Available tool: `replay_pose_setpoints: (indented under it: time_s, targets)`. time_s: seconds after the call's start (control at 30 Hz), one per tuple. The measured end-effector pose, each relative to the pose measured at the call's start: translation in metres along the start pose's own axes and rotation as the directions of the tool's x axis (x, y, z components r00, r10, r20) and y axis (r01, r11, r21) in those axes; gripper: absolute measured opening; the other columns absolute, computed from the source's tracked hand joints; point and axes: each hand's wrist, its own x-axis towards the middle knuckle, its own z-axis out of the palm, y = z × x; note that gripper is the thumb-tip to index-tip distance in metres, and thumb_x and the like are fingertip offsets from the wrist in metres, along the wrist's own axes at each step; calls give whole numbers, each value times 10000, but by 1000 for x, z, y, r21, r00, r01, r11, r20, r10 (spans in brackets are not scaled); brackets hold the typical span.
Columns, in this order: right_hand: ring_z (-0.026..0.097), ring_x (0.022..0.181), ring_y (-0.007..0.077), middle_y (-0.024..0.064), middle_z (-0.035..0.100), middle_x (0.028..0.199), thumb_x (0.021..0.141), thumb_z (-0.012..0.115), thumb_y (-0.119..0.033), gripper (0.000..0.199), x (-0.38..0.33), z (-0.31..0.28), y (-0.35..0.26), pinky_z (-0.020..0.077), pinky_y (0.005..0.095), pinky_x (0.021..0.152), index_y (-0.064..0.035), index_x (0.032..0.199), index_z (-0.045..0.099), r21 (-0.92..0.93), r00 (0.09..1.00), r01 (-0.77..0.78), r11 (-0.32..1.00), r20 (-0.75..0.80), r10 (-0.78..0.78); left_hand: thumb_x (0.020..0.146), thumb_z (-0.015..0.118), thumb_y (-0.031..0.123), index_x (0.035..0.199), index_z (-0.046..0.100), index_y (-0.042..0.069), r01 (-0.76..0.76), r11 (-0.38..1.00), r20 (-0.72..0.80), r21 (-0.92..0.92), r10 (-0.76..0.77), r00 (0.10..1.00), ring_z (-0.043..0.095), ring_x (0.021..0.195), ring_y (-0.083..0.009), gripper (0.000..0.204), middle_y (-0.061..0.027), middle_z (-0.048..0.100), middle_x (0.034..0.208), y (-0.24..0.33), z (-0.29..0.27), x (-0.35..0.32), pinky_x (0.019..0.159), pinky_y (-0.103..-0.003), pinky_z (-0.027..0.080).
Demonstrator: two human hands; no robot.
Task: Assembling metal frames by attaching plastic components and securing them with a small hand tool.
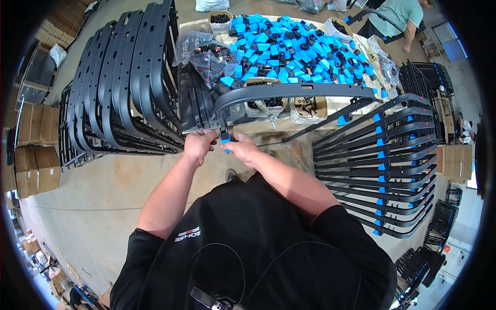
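Note:
A black bent metal tube frame (297, 92) lies across the near edge of the table. At its left end sits a small blue and black plastic piece (226, 138). My right hand (243, 149) grips that piece with thumb and fingers. Just left of it, my left hand (198, 146) is closed near the tube's end, its fingertips pinched together; what they hold, if anything, is too small to tell. Beyond the frame, many blue and black plastic pieces (294, 49) lie heaped on the table.
Black tube frames (116, 77) stand in a row at the left. More frames with blue pieces (377, 170) are stacked at the right. Containers of small black parts (309, 109) and plastic bags (206, 67) are on the table. A person in a light green shirt (395, 18) is at the far right.

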Motion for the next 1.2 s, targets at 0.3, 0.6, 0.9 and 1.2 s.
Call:
replay_pose_setpoints:
  time_s: [0.3, 0.6, 0.9, 1.2]
  targets:
    - [627, 908, 137, 67, 699, 1018, 832, 708, -162, 379, -10, 2, -10, 485, 295, 779, -2, 1171, 655, 54, 1000, 0, 999, 18, -1, 947, 585, 90, 1416, 483, -129, -360, 813, -116, 458, 456, 882, 703, 1018, -252, 528, -233, 689, 1226, -36, 20, -31, 889, -330, 540]
    - [578, 771, 107, 38, 668, 924, 861, 694, -193, 338, -11, 1, -1, 432, 275, 619, -48, 1164, 661, 94, 1000, -4, 996, 21, 3, 957, 532, 3, 1524, 317, -122, -319, 832, -60, 453, 385, 921, 653, 1047, -177, 619, -183, 666, 1247, -39, 23, -31, 945, -292, 510]
    - [539, 709, 94, 30, 649, 896, 868, 698, -210, 348, -9, 2, 0, 400, 276, 570, -37, 1168, 663, 100, 1000, -19, 995, 12, 18, 941, 528, 23, 1490, 401, -96, -350, 796, -85, 493, 445, 892, 657, 972, -172, 577, -173, 706, 1107, -57, 18, -19, 878, -299, 518]
    - [628, 887, 170, 85, 683, 1022, 866, 713, -201, 430, -1, -5, 10, 500, 313, 748, 1, 1239, 639, 44, 998, 59, 997, -16, -58, 910, 562, 89, 1361, 541, -55, -292, 605, 30, 741, 404, 914, 684, 947, -281, 473, -204, 698, 1060, -26, 32, -41, 856, -350, 524]
